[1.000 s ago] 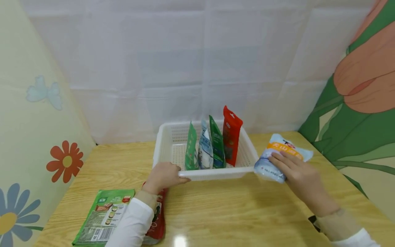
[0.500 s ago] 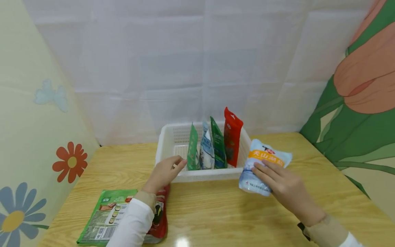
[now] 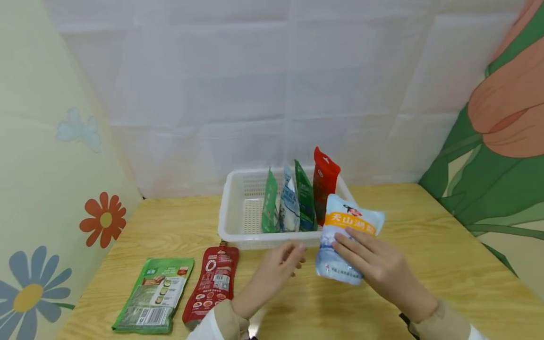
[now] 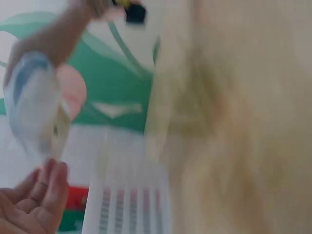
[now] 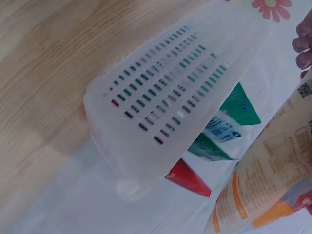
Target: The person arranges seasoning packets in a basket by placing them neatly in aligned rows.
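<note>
My right hand grips a light-blue bag of salt with an orange band, held up before the front right corner of a white plastic basket. In the right wrist view the bag's printed back shows at the lower right. My left hand hovers in front of the basket, fingers loosely bent and holding nothing, a short way left of the salt bag. Upright in the basket stand a light-green packet, a blue-and-white packet, a dark-green packet and a red packet.
On the wooden table, left of my left hand, lie a green packet and a red spouted pouch. A white sheet hangs behind the basket. Painted panels stand at both sides.
My left hand has let go of the basket's front rim and moved right, uncovering the red pouch. The right hand has carried the salt bag left, in front of the basket's corner.
</note>
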Motion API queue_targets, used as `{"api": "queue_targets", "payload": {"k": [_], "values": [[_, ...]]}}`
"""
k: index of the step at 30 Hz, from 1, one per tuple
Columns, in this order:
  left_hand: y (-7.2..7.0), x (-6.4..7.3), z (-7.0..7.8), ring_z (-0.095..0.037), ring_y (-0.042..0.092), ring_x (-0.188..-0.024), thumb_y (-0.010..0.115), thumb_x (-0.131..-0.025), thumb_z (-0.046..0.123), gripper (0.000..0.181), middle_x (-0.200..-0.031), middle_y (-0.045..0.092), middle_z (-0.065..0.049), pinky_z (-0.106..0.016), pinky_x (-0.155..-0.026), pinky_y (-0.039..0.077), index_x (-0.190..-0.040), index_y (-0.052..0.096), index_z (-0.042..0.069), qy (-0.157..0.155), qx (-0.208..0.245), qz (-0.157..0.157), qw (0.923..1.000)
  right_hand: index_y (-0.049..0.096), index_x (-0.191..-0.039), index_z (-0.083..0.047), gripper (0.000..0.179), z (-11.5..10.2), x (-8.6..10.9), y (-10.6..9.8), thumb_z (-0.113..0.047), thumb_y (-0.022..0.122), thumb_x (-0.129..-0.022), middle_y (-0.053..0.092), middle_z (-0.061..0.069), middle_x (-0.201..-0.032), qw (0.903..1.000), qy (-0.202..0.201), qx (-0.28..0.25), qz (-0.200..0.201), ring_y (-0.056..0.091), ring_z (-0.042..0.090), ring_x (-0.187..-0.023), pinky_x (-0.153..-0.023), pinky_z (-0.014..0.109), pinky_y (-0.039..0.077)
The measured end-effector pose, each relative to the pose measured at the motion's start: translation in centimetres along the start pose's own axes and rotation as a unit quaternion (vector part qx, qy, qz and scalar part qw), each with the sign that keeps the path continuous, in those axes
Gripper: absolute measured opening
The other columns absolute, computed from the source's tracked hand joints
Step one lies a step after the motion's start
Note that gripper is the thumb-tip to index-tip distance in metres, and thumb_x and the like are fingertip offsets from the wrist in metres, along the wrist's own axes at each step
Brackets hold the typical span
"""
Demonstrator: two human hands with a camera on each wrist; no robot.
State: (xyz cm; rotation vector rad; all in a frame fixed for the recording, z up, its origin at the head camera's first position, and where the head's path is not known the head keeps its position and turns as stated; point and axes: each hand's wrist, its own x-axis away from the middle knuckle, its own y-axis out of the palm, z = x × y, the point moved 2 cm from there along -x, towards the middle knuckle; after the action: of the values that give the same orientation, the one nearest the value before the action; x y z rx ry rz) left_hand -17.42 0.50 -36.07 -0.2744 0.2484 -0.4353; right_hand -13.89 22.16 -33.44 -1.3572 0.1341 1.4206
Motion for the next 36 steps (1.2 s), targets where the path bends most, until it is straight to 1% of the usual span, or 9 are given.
{"api": "queue_targets", "payload": {"k": [3, 8, 12, 15, 19, 23, 26, 31, 36], "values": [[1.9, 1.1, 0.5, -0.014, 0.063, -0.089, 0.043, -0.099, 0.047, 0.055, -0.109, 0.065, -0.016, -0.024, -0.071, 0.055, -0.129, 0.051, 0.002, -0.053, 0.085, -0.051, 0.9936, 0.074, -0.105, -0.010, 0.043, -0.7, -0.1, 0.1, -0.020, 0.032, -0.105, 0.075, 0.004, -0.103, 0.9999, -0.014, -0.006, 0.003, 0.064, 0.019, -0.113, -0.073, 0.037, 0.053], [3.1, 1.9, 1.0, -0.018, 0.065, -0.094, 0.057, -0.087, 0.055, 0.080, -0.113, 0.058, -0.012, -0.032, -0.080, 0.057, -0.142, 0.033, 0.002, -0.102, 0.152, -0.070, 0.9807, 0.074, -0.102, -0.010, 0.039, -1.4, -0.2, 0.3, -0.013, 0.036, -0.103, 0.075, 0.004, -0.103, 0.9980, -0.038, -0.019, 0.047, 0.037, 0.007, -0.138, -0.068, 0.037, 0.053], [3.4, 2.0, 0.8, -0.016, 0.064, -0.094, 0.067, -0.088, 0.036, 0.076, -0.117, 0.054, -0.012, -0.034, -0.084, 0.056, -0.144, 0.031, -0.001, -0.141, 0.218, -0.075, 0.9627, 0.074, -0.104, -0.011, 0.039, -1.7, -0.2, 0.4, -0.013, 0.035, -0.104, 0.074, 0.003, -0.104, 0.9981, -0.036, -0.023, 0.045, 0.044, 0.009, -0.135, -0.068, 0.036, 0.054], [3.7, 1.9, 0.4, -0.016, 0.063, -0.096, 0.067, -0.089, 0.022, 0.067, -0.122, 0.054, -0.014, -0.035, -0.086, 0.056, -0.142, 0.034, -0.002, -0.158, 0.264, -0.086, 0.9476, 0.074, -0.104, -0.011, 0.040, -2.0, -0.1, 0.4, -0.012, 0.034, -0.104, 0.074, 0.002, -0.104, 0.9983, -0.037, -0.023, 0.038, 0.060, 0.016, -0.119, -0.069, 0.035, 0.054], [3.7, 2.1, -0.3, -0.013, 0.063, -0.092, 0.064, -0.091, 0.019, 0.057, -0.123, 0.056, -0.010, -0.029, -0.075, 0.056, -0.139, 0.038, 0.003, -0.158, 0.282, -0.101, 0.9409, 0.073, -0.105, -0.011, 0.040, -2.4, 0.0, 0.4, -0.010, 0.034, -0.104, 0.074, 0.002, -0.107, 0.9982, -0.044, -0.023, 0.035, 0.066, 0.019, -0.102, -0.088, 0.029, 0.050], [3.7, 2.4, -0.5, -0.010, 0.061, -0.086, 0.061, -0.093, 0.023, 0.053, -0.120, 0.058, -0.006, -0.023, -0.064, 0.050, -0.138, 0.040, 0.006, -0.149, 0.284, -0.100, 0.9418, 0.072, -0.110, -0.011, 0.041, -2.8, -0.1, 0.2, -0.012, 0.031, -0.104, 0.072, 0.002, -0.111, 0.9990, -0.033, -0.028, 0.012, 0.064, 0.019, -0.105, -0.108, 0.022, 0.031], [3.6, 2.5, -0.5, -0.009, 0.060, -0.086, 0.060, -0.094, 0.022, 0.052, -0.116, 0.060, -0.007, -0.022, -0.062, 0.050, -0.139, 0.039, 0.005, -0.144, 0.295, -0.086, 0.9407, 0.070, -0.114, -0.012, 0.042, -2.9, -0.3, 0.0, -0.013, 0.029, -0.105, 0.071, 0.003, -0.115, 0.9992, -0.021, -0.034, -0.004, 0.060, 0.016, -0.117, -0.111, 0.021, 0.028], [3.3, 2.6, -0.3, -0.008, 0.060, -0.087, 0.058, -0.094, 0.017, 0.053, -0.114, 0.062, -0.005, -0.022, -0.065, 0.050, -0.141, 0.037, 0.004, -0.133, 0.318, -0.074, 0.9359, 0.063, -0.125, -0.008, 0.041, -3.0, -0.6, -0.1, -0.015, 0.028, -0.105, 0.059, 0.001, -0.135, 0.9983, -0.013, -0.054, -0.018, 0.033, 0.008, -0.142, -0.115, 0.019, 0.021], [2.5, 2.9, -0.1, -0.007, 0.060, -0.090, 0.056, -0.093, 0.015, 0.058, -0.110, 0.062, 0.002, -0.024, -0.068, 0.052, -0.145, 0.032, 0.003, -0.111, 0.336, -0.064, 0.9333, 0.063, -0.120, 0.002, 0.038, -2.2, -0.7, 0.0, -0.019, 0.035, -0.104, 0.057, 0.011, -0.137, 0.9966, -0.011, -0.077, 0.030, 0.034, 0.011, -0.142, -0.116, 0.022, 0.026]]}}
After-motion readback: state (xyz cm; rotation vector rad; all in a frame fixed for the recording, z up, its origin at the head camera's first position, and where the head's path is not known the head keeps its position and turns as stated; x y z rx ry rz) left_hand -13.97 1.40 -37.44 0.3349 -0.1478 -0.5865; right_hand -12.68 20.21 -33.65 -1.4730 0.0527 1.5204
